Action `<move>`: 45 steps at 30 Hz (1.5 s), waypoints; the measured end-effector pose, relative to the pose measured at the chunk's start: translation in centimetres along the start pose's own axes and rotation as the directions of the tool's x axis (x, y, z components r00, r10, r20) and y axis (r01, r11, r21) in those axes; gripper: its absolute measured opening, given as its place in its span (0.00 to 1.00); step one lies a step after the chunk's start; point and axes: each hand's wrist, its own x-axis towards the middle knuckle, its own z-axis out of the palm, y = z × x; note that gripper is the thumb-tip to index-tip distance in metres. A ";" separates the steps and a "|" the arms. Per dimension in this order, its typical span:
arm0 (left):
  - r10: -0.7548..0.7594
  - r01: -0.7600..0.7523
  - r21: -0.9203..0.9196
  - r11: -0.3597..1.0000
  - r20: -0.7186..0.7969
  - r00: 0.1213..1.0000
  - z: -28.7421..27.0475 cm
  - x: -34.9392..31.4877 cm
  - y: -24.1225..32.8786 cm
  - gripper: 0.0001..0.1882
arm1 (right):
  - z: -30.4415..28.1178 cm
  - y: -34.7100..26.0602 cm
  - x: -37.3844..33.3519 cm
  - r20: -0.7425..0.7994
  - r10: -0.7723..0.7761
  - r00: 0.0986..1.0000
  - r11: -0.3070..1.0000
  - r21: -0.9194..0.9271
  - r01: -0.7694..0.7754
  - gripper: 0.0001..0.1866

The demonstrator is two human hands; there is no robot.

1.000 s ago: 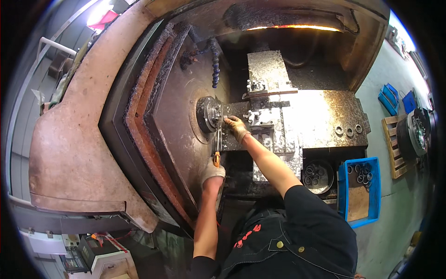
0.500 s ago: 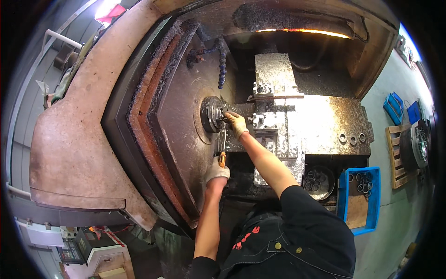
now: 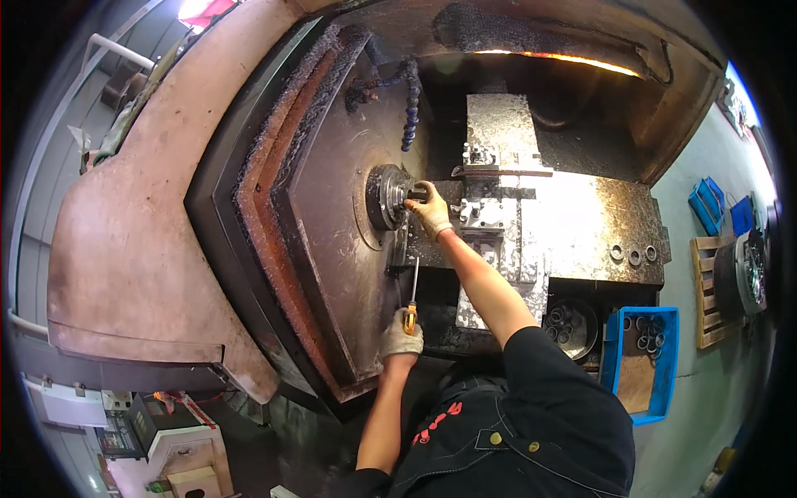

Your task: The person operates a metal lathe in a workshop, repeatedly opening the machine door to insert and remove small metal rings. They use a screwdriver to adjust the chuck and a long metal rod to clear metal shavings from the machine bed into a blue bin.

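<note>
My left hand [image 3: 402, 342], in a pale work glove, is closed around the yellow-and-black handle of a screwdriver [image 3: 410, 319]. The metal shaft points away from me, its tip apart from the lathe chuck [image 3: 383, 199]. At the chuck's front, my gloved right hand [image 3: 432, 212] has thumb and fingers closed about a short dark cylindrical part [image 3: 417, 194]. Whether that part is still seated in the chuck cannot be made out. Just right of this hand sits a tool holder block [image 3: 483, 216] on the metal slide.
Three metal rings [image 3: 634, 256] lie on the lathe bed's right end. A round pan [image 3: 571, 328] and a blue bin [image 3: 613, 365] hold more rings. A blue segmented coolant hose [image 3: 410, 108] hangs above the chuck. The slanted machine cover [image 3: 290, 207] rises at left.
My left hand has drawn the screwdriver back toward me, away from the chuck. My right hand has shifted its fingers around the dark cylindrical part. The view has moved slightly.
</note>
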 end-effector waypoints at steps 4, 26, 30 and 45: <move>0.079 -0.083 -0.123 0.989 -0.037 0.996 1.0 -1.7 -1.6 0.18 | -1.1 0.2 1.6 0.145 -0.053 0.988 0.998 -0.015 0.056 0.22; 0.208 -0.229 0.023 0.973 -0.515 0.832 -28.0 -13.8 -18.3 0.21 | -0.6 1.5 2.1 0.216 -0.180 0.960 0.952 -0.207 0.225 0.20; 0.353 -0.208 0.391 0.897 -0.348 0.868 -29.7 -9.5 -16.0 0.23 | -1.8 -0.5 2.0 0.184 -0.081 0.980 0.904 -0.400 0.150 0.21; 0.010 -0.122 -0.203 0.971 -0.481 0.877 -29.0 -9.0 -27.9 0.37 | 0.1 -2.2 -0.6 -0.002 -0.024 1.000 0.923 -0.384 0.021 0.19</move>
